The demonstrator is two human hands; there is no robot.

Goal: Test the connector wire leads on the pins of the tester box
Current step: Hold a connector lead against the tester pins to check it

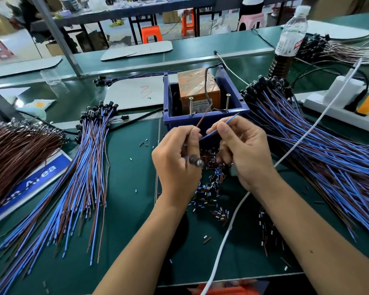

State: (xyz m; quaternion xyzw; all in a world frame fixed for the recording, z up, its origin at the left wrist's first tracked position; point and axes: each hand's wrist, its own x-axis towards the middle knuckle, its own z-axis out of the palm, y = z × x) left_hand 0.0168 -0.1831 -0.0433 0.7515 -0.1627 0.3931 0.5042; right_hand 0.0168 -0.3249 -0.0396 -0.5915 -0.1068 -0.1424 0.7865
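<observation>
Green surface (132, 188): left hand (177, 158) pinches brown lead (203, 117), right hand (241, 150) pinches blue lead (228, 122), tips aimed up at the screw pins (191, 105) just beyond.

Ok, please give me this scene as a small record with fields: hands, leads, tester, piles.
left hand: left hand pinches the brown lead; a black connector sits at its palm
right hand: right hand pinches the blue lead
leads: both tips point toward the screws, not touching them yet
tester: orange box inside a blue bin
piles: wire bundles on both sides; cut insulation bits under the hands
</observation>
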